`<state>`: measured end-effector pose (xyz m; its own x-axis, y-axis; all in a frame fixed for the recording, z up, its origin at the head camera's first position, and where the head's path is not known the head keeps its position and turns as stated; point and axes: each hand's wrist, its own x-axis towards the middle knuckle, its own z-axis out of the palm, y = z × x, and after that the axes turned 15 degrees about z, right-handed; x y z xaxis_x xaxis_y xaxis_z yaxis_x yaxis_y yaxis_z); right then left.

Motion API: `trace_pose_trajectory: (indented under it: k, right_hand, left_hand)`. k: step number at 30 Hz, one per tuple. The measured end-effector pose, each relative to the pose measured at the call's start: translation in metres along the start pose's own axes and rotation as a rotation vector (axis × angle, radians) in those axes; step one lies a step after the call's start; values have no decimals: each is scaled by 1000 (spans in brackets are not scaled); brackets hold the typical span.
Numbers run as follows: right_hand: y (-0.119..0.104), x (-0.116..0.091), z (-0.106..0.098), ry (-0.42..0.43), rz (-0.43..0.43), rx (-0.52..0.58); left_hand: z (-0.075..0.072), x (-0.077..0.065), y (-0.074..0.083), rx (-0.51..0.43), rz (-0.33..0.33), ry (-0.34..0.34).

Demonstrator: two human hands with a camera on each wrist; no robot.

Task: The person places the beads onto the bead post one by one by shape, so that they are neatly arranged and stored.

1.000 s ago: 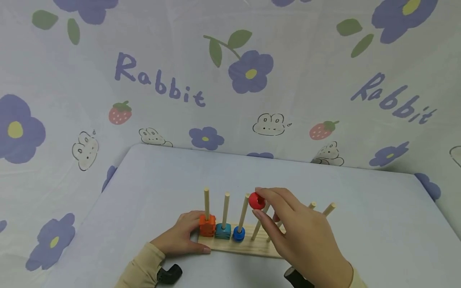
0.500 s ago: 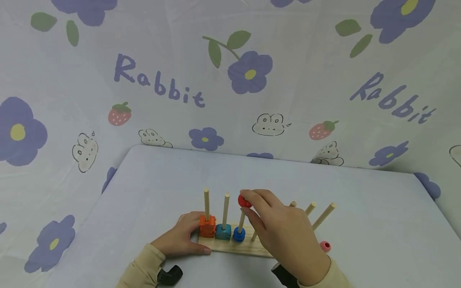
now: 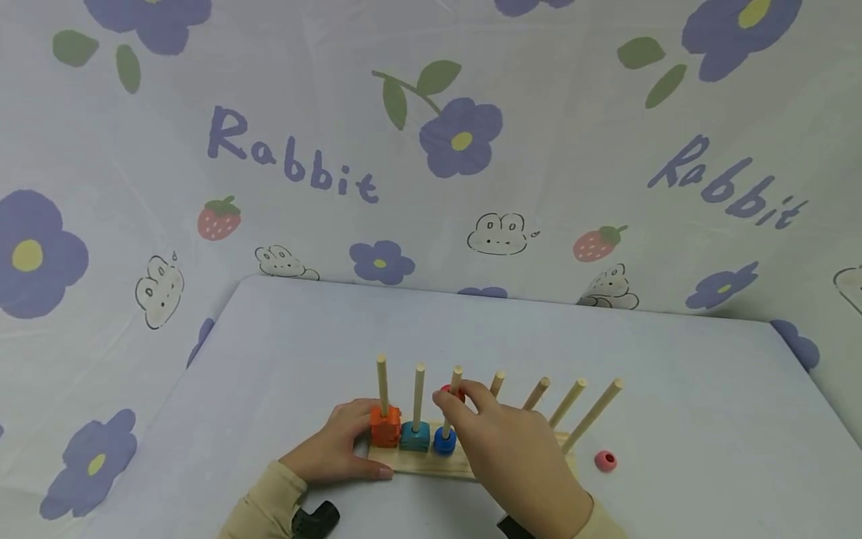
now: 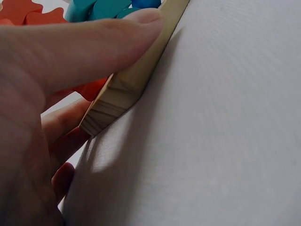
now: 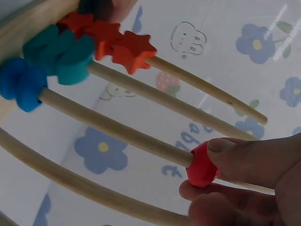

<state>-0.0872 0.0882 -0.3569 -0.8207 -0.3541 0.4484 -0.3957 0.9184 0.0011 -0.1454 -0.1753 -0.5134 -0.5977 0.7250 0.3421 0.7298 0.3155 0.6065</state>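
My right hand (image 3: 521,457) pinches a red bead (image 5: 201,165) between thumb and fingers. The bead is threaded on the third peg (image 5: 117,128) from the left, near its top and well above the blue beads (image 3: 444,441) at the foot of that peg. My left hand (image 3: 343,443) grips the left end of the wooden peg board (image 4: 136,75), thumb along the front edge and fingers behind. Orange star-shaped pieces (image 3: 385,427) sit on the first peg and teal pieces (image 3: 414,436) on the second, beside my left hand.
Several bare pegs (image 3: 592,415) rise from the board to the right. A pinkish-red bead (image 3: 605,461) lies on the white table (image 3: 323,329) beyond the board's right end. Behind the table hangs a patterned cloth (image 3: 303,67). A black device (image 3: 316,520) is at the left wrist.
My right hand has moved left and down with the red bead, from right of the third peg onto it. The loose bead at right has come into view. My left hand stays on the board.
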Motion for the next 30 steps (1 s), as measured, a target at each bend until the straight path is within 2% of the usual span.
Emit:
trace_pose_trajectory:
  k: [7, 22, 30]
  right_hand:
    - [-3, -8, 20, -75, -18, -41]
    - [-6, -24, 63, -103, -13, -17]
    - [-5, -25, 72, -88, -23, -3]
  left_hand:
    - [0, 0, 0, -8, -5, -7]
    - [-1, 2, 2, 6, 16, -9]
    - [-2, 1, 3, 4, 1, -12]
